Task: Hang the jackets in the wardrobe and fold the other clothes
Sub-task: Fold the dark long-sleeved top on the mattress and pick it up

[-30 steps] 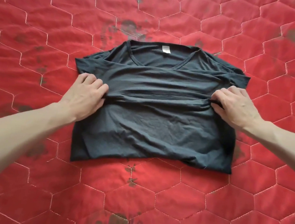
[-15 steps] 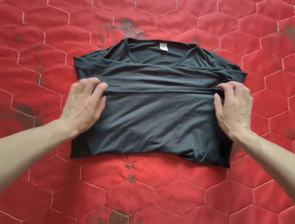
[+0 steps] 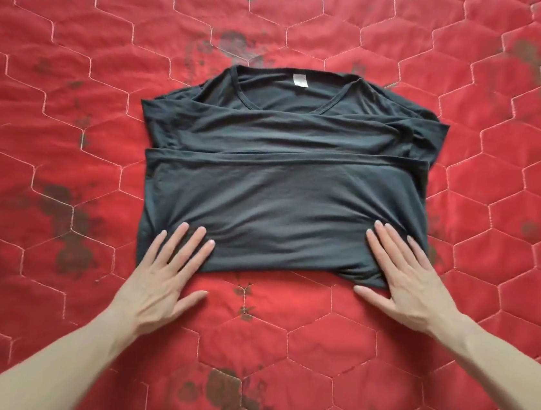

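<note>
At seven o'clock our left hand point(image 3: 167, 272) lies flat, fingers straight, resting on the shirt's near edge and gripping nothing. The black shirt point(image 3: 284, 186) sits mid-frame on the red quilt point(image 3: 74, 81), its bottom already folded up once. At five o'clock our right hand point(image 3: 413, 275) presses flat likewise. Further folds seem left; no jackets show.

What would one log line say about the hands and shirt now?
step: folding shirt | left hand: flat on near hem | right hand: flat on near hem | shirt: folded once, on quilt
</note>
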